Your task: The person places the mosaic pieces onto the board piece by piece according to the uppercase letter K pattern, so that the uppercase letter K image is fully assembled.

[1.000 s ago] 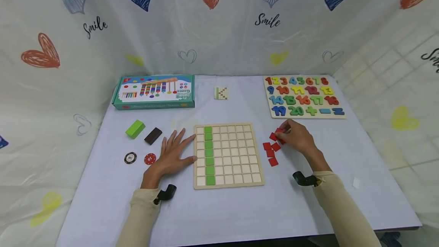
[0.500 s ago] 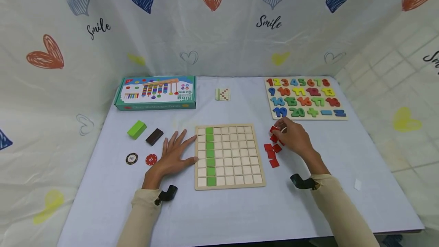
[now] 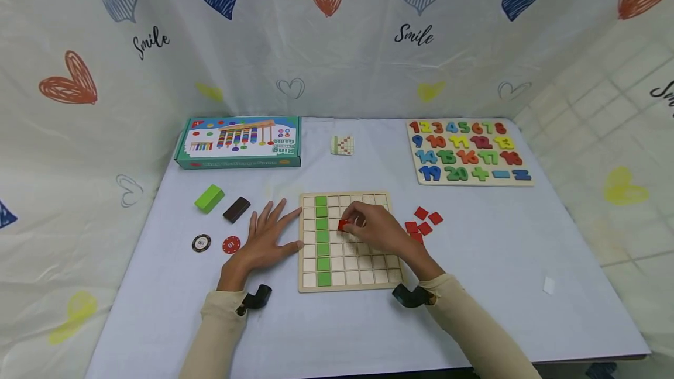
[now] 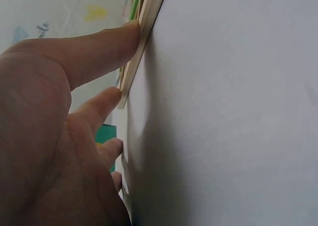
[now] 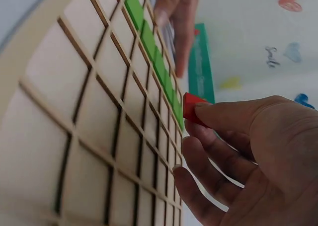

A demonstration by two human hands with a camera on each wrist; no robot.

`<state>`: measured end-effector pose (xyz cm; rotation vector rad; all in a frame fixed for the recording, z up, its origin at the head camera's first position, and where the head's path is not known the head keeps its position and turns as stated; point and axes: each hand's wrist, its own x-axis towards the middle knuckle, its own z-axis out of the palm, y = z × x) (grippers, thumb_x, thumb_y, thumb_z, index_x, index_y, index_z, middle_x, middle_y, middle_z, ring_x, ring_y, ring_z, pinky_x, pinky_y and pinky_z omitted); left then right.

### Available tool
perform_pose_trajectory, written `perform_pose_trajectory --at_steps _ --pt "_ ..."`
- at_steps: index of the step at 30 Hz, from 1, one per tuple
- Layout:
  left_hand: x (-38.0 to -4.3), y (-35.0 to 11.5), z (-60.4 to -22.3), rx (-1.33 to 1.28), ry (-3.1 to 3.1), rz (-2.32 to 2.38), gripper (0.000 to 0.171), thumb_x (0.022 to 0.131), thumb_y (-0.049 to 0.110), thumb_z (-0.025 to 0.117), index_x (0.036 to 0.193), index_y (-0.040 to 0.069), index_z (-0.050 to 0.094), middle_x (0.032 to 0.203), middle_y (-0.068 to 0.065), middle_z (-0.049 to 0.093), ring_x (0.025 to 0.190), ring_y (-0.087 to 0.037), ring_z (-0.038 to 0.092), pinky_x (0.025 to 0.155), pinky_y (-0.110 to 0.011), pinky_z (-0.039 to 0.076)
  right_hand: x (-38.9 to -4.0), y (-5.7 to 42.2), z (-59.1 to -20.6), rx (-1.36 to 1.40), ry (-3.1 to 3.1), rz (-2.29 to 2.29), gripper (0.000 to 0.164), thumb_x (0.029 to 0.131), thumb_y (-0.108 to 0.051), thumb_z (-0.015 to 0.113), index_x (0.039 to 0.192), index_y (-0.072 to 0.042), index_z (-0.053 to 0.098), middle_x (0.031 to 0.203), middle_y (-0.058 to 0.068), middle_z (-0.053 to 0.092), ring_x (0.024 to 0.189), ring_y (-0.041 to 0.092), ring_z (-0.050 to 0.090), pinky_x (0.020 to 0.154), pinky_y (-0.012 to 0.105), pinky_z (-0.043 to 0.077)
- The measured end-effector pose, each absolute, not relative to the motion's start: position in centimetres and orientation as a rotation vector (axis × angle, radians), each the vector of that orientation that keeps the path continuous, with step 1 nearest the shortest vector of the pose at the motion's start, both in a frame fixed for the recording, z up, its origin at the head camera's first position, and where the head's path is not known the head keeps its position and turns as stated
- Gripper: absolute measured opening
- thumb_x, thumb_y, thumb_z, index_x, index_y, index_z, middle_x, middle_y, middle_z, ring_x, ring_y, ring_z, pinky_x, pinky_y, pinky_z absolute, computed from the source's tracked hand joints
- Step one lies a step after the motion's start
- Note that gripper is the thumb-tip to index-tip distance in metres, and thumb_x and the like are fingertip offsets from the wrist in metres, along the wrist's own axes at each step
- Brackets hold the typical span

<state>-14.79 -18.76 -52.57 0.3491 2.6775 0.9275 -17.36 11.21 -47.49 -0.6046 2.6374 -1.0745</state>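
A wooden grid board [image 3: 351, 286] lies in the middle of the table, its second column from the left filled with green square tiles [image 3: 323, 249]. Over the board, my right hand [image 3: 376, 228] pinches a red square tile [image 5: 191, 107] between thumb and fingers, just right of the green column. My left hand [image 3: 265, 241] rests spread on the table, thumb and index fingertips touching the board's left edge, as the left wrist view also shows. Several loose red tiles [image 3: 420, 213] lie right of the board, some partly hidden by my right hand and forearm.
A green block [image 3: 209, 198], a dark brown block [image 3: 236, 210], a black-and-white chip [image 3: 201, 243] and a red chip [image 3: 231, 244] sit at left. Behind are a green game box [image 3: 239, 142], a small pattern card [image 3: 342, 145] and a number puzzle board [image 3: 470, 152].
My right hand has picked a red tile from the loose ones and carried it left over the board. My left hand stays at the board's edge.
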Motion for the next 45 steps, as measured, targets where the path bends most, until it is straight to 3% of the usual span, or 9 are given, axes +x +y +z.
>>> perform_pose_trajectory --at_steps 10,24,33,45 --pt "-14.7 -18.7 -52.8 0.361 2.691 0.935 0.08 0.097 0.043 0.072 0.167 0.027 0.037 0.18 -0.011 0.008 0.164 -0.041 -0.008 0.126 -0.066 -0.015 -16.5 9.1 -49.2 -0.642 2.635 -0.987 0.007 0.097 -0.016 0.079 0.102 -0.016 0.074 0.087 -0.007 0.07 0.077 0.009 0.059 0.067 0.028 0.051" --pt "-14.8 -18.8 -52.6 0.354 2.692 0.929 0.081 0.097 0.043 0.073 0.167 0.027 0.036 0.18 -0.01 0.006 0.164 -0.04 -0.009 0.126 -0.066 -0.015 -17.8 9.3 -48.2 -0.717 2.471 -0.981 0.006 0.1 -0.009 0.072 0.103 -0.012 0.069 0.09 -0.005 0.069 0.081 0.013 0.059 0.074 0.029 0.051" --pt "-14.8 -18.8 -52.9 0.36 2.697 0.92 0.08 0.098 0.043 0.072 0.167 0.027 0.036 0.18 -0.011 0.006 0.164 -0.041 -0.008 0.125 -0.066 -0.015 -17.5 8.9 -48.7 -0.694 2.644 -0.817 0.003 0.099 -0.016 0.076 0.096 -0.017 0.076 0.094 -0.006 0.067 0.086 0.011 0.058 0.078 0.033 0.053" --pt "-14.6 -18.7 -52.6 0.353 2.692 0.923 0.08 0.097 0.043 0.073 0.167 0.026 0.037 0.18 -0.011 0.006 0.164 -0.041 -0.008 0.126 -0.066 -0.015 -17.1 8.9 -49.3 -0.681 2.695 -0.801 0.004 0.099 -0.021 0.077 0.102 -0.018 0.078 0.09 -0.009 0.07 0.083 0.008 0.06 0.075 0.031 0.053"
